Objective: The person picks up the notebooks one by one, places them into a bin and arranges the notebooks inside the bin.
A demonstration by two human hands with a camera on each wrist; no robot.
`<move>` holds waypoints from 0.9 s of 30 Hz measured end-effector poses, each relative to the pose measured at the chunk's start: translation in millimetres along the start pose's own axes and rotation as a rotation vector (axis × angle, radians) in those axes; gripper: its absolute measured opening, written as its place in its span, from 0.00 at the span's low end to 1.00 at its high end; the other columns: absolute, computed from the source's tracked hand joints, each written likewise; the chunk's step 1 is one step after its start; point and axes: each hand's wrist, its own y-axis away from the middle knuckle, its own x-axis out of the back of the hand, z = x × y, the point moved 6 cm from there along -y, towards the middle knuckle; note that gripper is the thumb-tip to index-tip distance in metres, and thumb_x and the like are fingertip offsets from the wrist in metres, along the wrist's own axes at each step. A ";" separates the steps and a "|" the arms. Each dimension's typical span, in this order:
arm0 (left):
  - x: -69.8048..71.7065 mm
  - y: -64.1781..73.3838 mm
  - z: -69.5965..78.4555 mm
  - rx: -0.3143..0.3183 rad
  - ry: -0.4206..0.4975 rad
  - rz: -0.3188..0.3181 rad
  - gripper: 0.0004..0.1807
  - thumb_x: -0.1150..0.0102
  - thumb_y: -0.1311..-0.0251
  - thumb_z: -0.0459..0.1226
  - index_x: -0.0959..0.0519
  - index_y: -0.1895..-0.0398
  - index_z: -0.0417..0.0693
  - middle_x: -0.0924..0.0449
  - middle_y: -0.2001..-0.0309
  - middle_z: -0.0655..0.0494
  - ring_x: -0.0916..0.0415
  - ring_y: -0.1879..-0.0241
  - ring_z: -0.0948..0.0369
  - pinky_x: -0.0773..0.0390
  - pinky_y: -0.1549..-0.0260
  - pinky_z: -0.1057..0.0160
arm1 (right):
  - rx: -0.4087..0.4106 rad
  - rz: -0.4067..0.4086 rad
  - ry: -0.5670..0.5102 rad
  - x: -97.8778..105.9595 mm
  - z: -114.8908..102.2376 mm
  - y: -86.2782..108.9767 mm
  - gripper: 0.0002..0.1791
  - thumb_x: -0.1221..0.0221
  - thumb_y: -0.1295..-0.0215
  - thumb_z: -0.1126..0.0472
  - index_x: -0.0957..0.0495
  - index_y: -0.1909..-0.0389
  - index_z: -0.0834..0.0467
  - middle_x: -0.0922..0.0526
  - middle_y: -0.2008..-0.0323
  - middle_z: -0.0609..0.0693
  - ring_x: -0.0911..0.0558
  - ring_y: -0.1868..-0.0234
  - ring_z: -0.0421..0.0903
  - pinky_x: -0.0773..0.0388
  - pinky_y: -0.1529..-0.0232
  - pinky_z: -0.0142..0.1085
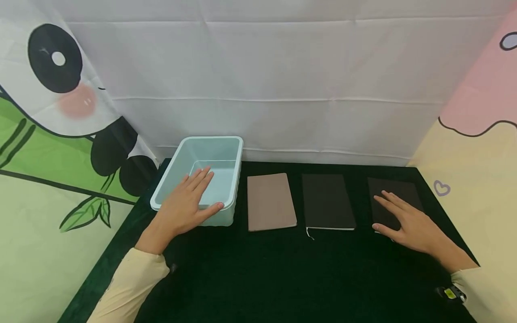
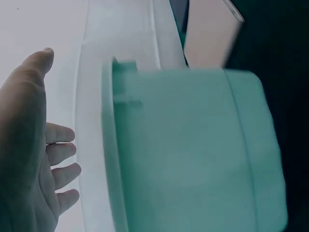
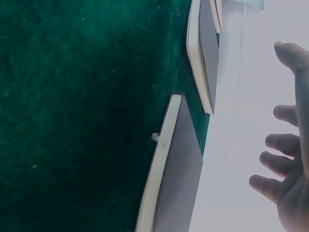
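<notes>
My left hand is held over the near end of a pale blue-green plastic bin, fingers straight and thumb apart, holding nothing. In the left wrist view that hand shows beside the bin's outer wall. On the right, my right hand hovers over a dark notebook and hides part of its near side. Its fingers are extended and grip nothing. The right wrist view has the hand above the grey-covered notebook, whose page edges face the camera.
Between the hands lie a pinkish-beige notebook and a black notebook with a white ribbon. Dark green cloth covers the table. A white curtain hangs behind, with printed cartoon panels at both sides.
</notes>
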 end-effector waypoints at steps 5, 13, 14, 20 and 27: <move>1.7 15.9 -19.8 0.027 -0.003 0.009 0.48 0.47 0.31 0.62 0.47 0.19 0.43 0.51 0.18 0.44 0.53 0.20 0.43 0.53 0.24 0.39 | -0.026 0.018 -0.017 1.1 11.4 10.1 0.45 0.34 0.35 0.41 0.39 0.23 0.54 0.40 0.24 0.67 0.35 0.30 0.74 0.36 0.42 0.75; 8.5 37.3 -45.4 0.044 -0.033 0.082 0.43 0.45 0.30 0.59 0.40 0.21 0.44 0.41 0.22 0.43 0.45 0.23 0.41 0.49 0.25 0.40 | -0.079 0.025 -0.035 -3.5 31.9 23.4 0.44 0.35 0.34 0.42 0.39 0.23 0.56 0.40 0.25 0.69 0.36 0.30 0.74 0.36 0.44 0.76; 9.6 39.7 -48.3 0.041 -0.038 0.094 0.42 0.44 0.30 0.59 0.38 0.22 0.44 0.40 0.23 0.42 0.43 0.24 0.41 0.48 0.25 0.40 | -0.086 0.029 -0.035 -3.6 34.3 25.4 0.44 0.35 0.34 0.42 0.39 0.23 0.56 0.39 0.25 0.69 0.36 0.30 0.75 0.37 0.44 0.76; 13.0 52.5 -65.1 0.050 -0.020 0.140 0.38 0.40 0.32 0.56 0.31 0.26 0.43 0.33 0.26 0.42 0.38 0.26 0.40 0.45 0.26 0.40 | -0.117 0.033 -0.052 -3.1 45.2 35.8 0.42 0.36 0.32 0.43 0.37 0.24 0.56 0.40 0.25 0.69 0.37 0.31 0.76 0.38 0.45 0.76; 10.1 64.9 -79.2 0.106 0.025 0.136 0.36 0.37 0.33 0.54 0.27 0.29 0.42 0.29 0.29 0.41 0.37 0.27 0.38 0.42 0.28 0.39 | -0.153 0.041 -0.068 -4.5 54.3 42.6 0.41 0.36 0.32 0.43 0.36 0.25 0.59 0.39 0.26 0.72 0.36 0.33 0.78 0.39 0.44 0.77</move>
